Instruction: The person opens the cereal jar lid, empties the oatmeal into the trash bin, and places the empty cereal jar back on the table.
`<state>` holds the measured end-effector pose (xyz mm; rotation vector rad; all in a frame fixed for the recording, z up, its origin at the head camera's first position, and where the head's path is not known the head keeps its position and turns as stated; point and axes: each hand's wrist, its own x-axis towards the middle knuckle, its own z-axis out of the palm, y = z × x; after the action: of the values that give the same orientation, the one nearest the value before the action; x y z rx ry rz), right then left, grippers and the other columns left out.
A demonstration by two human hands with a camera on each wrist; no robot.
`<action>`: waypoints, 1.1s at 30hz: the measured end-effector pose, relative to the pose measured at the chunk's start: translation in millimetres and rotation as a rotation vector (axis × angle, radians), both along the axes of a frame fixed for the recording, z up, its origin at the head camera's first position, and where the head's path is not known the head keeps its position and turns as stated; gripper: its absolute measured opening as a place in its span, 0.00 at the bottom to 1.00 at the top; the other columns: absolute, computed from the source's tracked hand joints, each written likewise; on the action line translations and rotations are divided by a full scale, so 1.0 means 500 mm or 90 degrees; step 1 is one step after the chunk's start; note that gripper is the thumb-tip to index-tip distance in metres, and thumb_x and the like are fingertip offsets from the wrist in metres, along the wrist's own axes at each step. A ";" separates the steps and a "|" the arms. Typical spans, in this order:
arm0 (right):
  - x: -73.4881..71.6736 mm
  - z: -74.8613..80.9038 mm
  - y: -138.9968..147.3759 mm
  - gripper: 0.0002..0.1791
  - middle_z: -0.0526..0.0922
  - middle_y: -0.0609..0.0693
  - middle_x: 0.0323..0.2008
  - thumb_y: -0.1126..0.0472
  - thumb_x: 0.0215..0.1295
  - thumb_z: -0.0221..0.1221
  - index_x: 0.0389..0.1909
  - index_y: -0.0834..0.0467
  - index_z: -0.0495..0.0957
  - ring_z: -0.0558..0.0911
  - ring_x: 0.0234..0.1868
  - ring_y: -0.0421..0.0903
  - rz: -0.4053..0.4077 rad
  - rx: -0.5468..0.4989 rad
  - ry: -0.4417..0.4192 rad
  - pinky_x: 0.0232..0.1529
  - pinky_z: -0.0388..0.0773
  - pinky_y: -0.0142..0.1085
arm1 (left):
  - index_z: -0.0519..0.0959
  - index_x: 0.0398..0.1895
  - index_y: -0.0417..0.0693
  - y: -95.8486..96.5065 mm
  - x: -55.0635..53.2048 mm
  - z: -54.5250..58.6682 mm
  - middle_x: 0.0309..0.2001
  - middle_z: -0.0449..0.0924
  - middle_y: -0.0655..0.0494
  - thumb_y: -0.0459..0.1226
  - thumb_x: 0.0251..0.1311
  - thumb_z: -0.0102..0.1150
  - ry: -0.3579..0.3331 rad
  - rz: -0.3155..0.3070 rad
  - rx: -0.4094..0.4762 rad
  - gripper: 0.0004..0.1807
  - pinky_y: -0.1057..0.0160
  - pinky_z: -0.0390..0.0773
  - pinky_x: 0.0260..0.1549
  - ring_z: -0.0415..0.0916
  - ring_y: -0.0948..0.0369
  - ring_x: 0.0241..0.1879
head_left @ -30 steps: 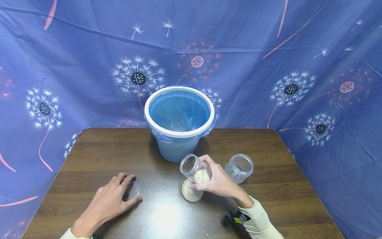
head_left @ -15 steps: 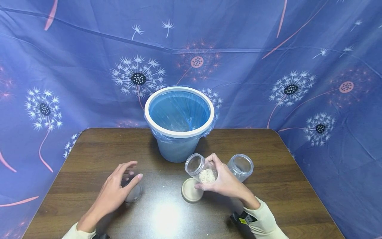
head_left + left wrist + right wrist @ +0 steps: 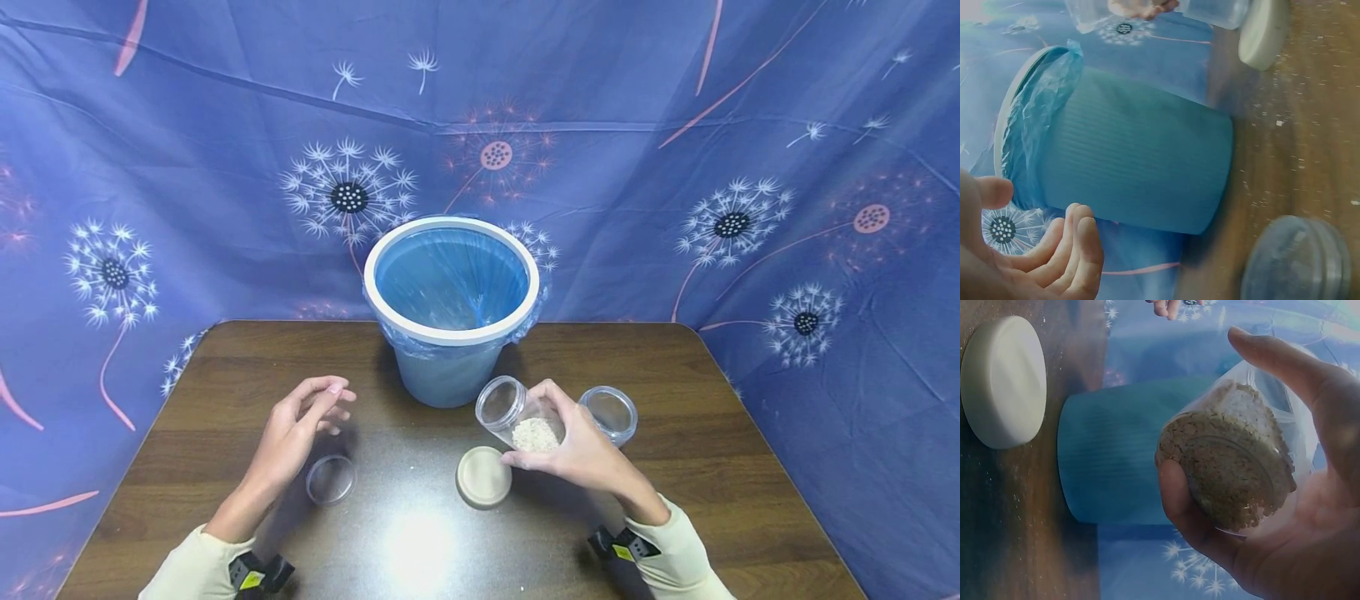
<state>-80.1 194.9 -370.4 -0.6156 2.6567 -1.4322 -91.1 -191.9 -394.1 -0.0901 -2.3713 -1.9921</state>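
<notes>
My right hand grips a clear jar, tilted with its mouth toward the left. Pale grains, like rice or oats, lie in its lower part; the right wrist view shows them against the bottom. Over the table at the left, my left hand hangs in the air with loosely bent fingers and holds nothing. Just below it lies a round clear lid, seen edge-on in the left wrist view. A cream lid rests beneath the tilted jar, near my right thumb.
A blue bin with a white rim and a blue bag liner stands at the back middle of the wooden table. Behind my right hand is a second clear jar, partly hidden. A patterned blue cloth hangs behind.
My left hand has come off the clear lid and risen away from me, leaving the lid on the table. My right hand has carried the tilted jar slightly to the right.
</notes>
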 end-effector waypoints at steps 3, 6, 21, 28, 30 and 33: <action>0.001 0.008 0.006 0.34 0.88 0.40 0.47 0.48 0.49 0.85 0.53 0.42 0.76 0.86 0.48 0.42 -0.006 0.023 0.020 0.50 0.79 0.38 | 0.77 0.61 0.34 0.003 -0.022 0.010 0.41 0.88 0.68 0.40 0.84 0.50 -0.019 0.004 0.035 0.18 0.65 0.85 0.36 0.85 0.66 0.37; 0.000 0.015 0.013 0.35 0.87 0.36 0.47 0.46 0.48 0.85 0.54 0.38 0.77 0.86 0.48 0.41 -0.018 0.048 0.047 0.48 0.80 0.38 | 0.76 0.61 0.35 0.009 -0.049 0.021 0.41 0.88 0.67 0.41 0.84 0.50 -0.040 0.009 0.063 0.18 0.65 0.84 0.34 0.85 0.66 0.36; -0.021 0.071 0.024 0.34 0.88 0.39 0.48 0.44 0.49 0.85 0.57 0.37 0.81 0.85 0.44 0.41 -0.051 0.084 0.066 0.43 0.82 0.38 | 0.68 0.77 0.36 0.004 -0.176 0.120 0.62 0.78 0.35 0.52 0.83 0.48 -0.021 -0.026 -0.032 0.33 0.67 0.83 0.36 0.80 0.68 0.40; -0.038 0.093 0.027 0.37 0.90 0.43 0.48 0.54 0.50 0.85 0.60 0.46 0.76 0.87 0.50 0.41 -0.035 0.036 0.075 0.55 0.77 0.34 | 0.69 0.79 0.41 0.020 -0.208 0.145 0.59 0.78 0.37 0.57 0.81 0.49 0.013 -0.011 -0.110 0.36 0.67 0.80 0.34 0.77 0.61 0.38; -0.043 0.103 0.030 0.38 0.90 0.43 0.47 0.57 0.50 0.85 0.59 0.49 0.75 0.88 0.50 0.43 -0.029 0.026 0.088 0.56 0.75 0.32 | 0.69 0.80 0.44 0.025 -0.216 0.152 0.59 0.77 0.40 0.58 0.80 0.50 0.011 -0.010 -0.128 0.37 0.67 0.79 0.33 0.76 0.58 0.40; -0.051 0.118 0.034 0.37 0.89 0.41 0.46 0.59 0.50 0.85 0.58 0.52 0.75 0.89 0.50 0.43 -0.031 0.027 0.105 0.56 0.75 0.31 | 0.65 0.83 0.46 0.033 -0.228 0.164 0.64 0.75 0.42 0.60 0.78 0.51 0.003 -0.018 -0.153 0.40 0.67 0.78 0.34 0.77 0.55 0.43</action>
<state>-105.4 212.1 -311.3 -0.6988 2.8392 -1.3894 -204.9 -175.3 -312.2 -0.1367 -2.6096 -1.7056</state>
